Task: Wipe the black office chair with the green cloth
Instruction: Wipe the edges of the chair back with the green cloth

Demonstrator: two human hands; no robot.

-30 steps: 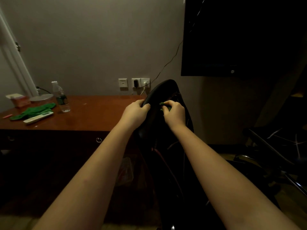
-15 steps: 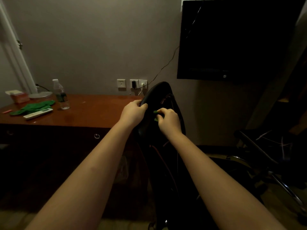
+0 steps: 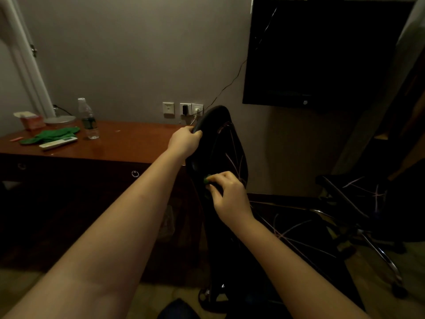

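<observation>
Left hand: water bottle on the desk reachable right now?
Probably not yet: the left hand grips the chair top, and the water bottle stands well off to its left; only bare desk lies between.

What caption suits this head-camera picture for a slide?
Left hand grips the top of the black office chair; right hand holds the green cloth against it.

The black office chair (image 3: pixel 218 125) stands just beside the right end of the desk (image 3: pixel 128 143), leaving only a narrow gap on that side, though a stretch of bare wood lies open between it and the water bottle (image 3: pixel 88 120). Behind the backrest the wall sockets (image 3: pixel 191 109) and a slanting cable (image 3: pixel 230 85) sit close. To the right, open wall runs below the television (image 3: pixel 322 54), while a second chair (image 3: pixel 340 192) crowds the floor
</observation>
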